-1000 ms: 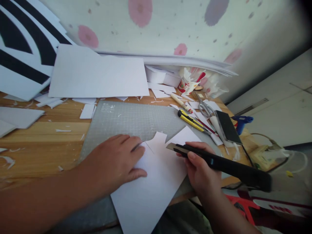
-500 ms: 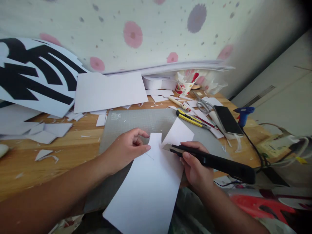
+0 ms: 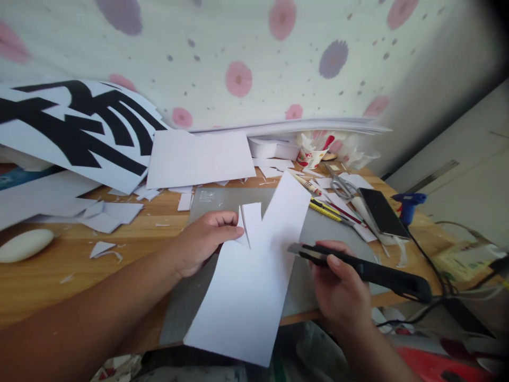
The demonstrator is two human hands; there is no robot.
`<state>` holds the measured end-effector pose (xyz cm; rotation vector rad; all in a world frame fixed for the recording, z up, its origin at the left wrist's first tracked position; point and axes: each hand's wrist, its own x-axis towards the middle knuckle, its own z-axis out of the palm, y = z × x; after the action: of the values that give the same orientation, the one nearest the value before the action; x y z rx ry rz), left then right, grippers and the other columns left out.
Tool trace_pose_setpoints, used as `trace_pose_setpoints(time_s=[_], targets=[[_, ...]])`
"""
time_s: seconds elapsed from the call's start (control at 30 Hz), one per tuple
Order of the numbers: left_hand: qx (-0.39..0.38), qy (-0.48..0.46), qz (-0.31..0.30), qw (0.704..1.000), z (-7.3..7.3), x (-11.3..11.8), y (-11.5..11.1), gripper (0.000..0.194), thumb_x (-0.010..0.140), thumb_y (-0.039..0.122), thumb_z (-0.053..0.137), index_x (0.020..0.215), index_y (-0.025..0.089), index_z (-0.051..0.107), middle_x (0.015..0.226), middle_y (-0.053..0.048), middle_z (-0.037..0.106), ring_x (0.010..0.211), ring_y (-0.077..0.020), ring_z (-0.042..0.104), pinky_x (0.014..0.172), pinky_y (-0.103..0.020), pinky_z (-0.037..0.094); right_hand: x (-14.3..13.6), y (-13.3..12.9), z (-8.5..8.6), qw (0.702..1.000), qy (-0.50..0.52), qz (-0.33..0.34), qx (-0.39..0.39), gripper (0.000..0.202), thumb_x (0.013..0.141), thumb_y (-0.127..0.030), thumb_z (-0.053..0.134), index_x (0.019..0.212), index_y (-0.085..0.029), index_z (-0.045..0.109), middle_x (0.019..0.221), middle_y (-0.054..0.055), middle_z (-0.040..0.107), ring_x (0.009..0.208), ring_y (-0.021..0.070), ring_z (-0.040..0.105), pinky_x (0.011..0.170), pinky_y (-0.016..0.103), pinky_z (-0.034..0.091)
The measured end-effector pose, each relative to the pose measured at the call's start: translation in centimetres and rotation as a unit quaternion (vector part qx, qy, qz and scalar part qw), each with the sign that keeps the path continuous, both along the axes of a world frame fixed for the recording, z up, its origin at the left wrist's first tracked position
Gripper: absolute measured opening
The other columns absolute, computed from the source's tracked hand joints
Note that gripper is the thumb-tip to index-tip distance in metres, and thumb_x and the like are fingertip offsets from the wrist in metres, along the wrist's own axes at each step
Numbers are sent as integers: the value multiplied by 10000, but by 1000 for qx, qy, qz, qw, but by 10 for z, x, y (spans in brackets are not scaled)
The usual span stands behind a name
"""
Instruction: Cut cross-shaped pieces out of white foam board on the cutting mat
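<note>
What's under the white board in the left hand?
Grey mat shows on both sides; a yellow knife pokes out by the upper right corner. What the white board covers is hidden.

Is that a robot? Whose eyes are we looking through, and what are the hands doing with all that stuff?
No robot here: those are a person's bare hands. A camera worn on that person's head took every picture, looking forward and down.

The left hand pinches a white sheet beside a slit in it. The right hand holds a black cutter with its blade out.

On the wooden table lie a grey mat, white scraps, a yellow cutter, scissors and what looks like a phone.
</note>
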<state>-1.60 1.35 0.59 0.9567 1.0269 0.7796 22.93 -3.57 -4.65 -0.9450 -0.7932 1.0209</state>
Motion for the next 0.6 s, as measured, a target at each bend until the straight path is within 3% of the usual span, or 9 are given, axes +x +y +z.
trace_pose_setpoints(time_s=[0.2, 0.47, 0.6], targets=[[6, -43, -5, 999, 1, -3, -1, 250, 749, 359, 817, 844, 164, 693, 756, -17, 720, 662, -140, 641, 636, -243, 474, -20, 6, -6, 992, 43, 114, 15, 162, 739, -357, 682, 830, -257, 770, 503, -16, 577, 448, 137, 494, 448, 249, 392], [-8, -100, -67, 993, 1, -5, -2, 332, 663, 306, 890, 920, 170, 729, 843, -27, 764, 702, -137, 681, 637, -221, 527, -29, 13, 8, 994, 64, 87, 17, 151, 713, -338, 700, 794, -232, 771, 451, -18, 568, 433, 134, 484, 444, 243, 366], [1, -121, -77, 990, 0, -3, -4, 271, 661, 273, 894, 862, 185, 735, 837, -19, 777, 721, -139, 709, 626, -202, 544, -30, 16, 17, 994, 78, 74, 19, 140, 690, -308, 701, 774, -219, 769, 424, -21, 567, 409, 128, 479, 416, 237, 342]])
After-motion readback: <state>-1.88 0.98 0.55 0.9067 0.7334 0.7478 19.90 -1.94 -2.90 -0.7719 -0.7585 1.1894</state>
